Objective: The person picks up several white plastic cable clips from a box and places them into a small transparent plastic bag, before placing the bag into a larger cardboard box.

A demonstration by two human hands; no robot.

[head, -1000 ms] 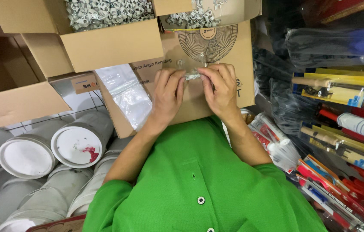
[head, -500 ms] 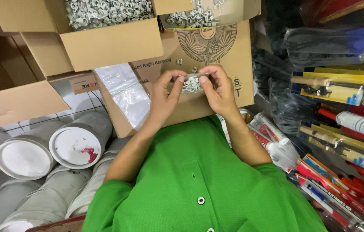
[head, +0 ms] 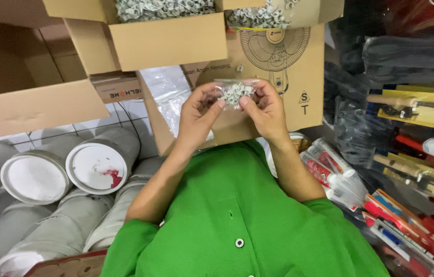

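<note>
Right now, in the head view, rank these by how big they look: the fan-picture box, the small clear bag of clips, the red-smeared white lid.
1. Fan-picture box, largest.
2. Red-smeared white lid.
3. Small clear bag of clips, smallest, pinched between left hand and right hand.

The small clear bag (head: 235, 92) is partly covered by the fingers of the left hand (head: 199, 115) and the right hand (head: 265, 110); the pale bits inside are too small to tell apart. At the far edge, two open cardboard boxes (head: 171, 38) are cut off by the frame. At the right, packaged tools (head: 411, 225) run off the edge, blurred.
</note>
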